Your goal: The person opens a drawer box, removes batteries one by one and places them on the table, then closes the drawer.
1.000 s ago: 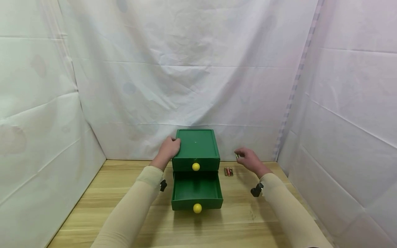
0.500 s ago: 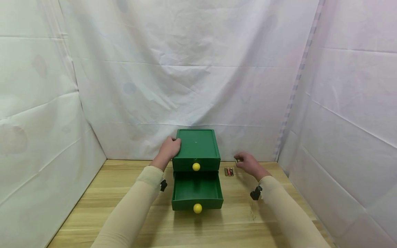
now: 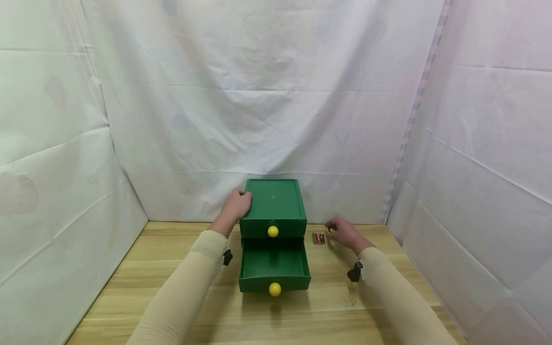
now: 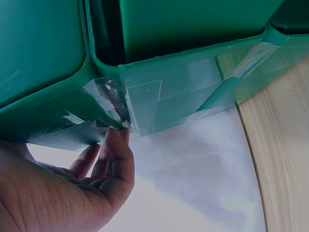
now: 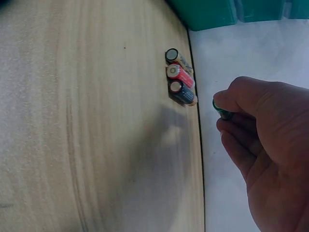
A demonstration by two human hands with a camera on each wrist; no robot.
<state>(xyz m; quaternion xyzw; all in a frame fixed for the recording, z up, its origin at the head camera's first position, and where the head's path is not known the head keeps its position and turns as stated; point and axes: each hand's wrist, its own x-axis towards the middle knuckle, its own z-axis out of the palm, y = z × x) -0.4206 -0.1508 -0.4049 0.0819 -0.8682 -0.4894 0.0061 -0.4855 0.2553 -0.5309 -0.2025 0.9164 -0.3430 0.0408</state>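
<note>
A green drawer cabinet (image 3: pixel 276 201) with yellow knobs stands by the back cloth, its lower drawer (image 3: pixel 274 268) pulled out. My left hand (image 3: pixel 236 206) grips the cabinet's left upper edge, and in the left wrist view its bent fingers (image 4: pixel 119 154) touch the taped side. My right hand (image 3: pixel 344 232) pinches a battery (image 5: pixel 223 112) with a green end between thumb and fingers. It is low at the table's back edge, just right of three batteries lying side by side: a tan one (image 5: pixel 179 60), a red one (image 5: pixel 180 76) and a dark one (image 5: pixel 182 92).
Under everything is a wooden table (image 3: pixel 172 268). White cloth walls (image 3: pixel 276 96) rise behind it and at both sides. The open drawer's yellow knob (image 3: pixel 274 289) juts toward the front of the table.
My right hand has come down toward the table with the battery, ending beside the row of batteries. The left hand, cabinet and drawer stay where they were.
</note>
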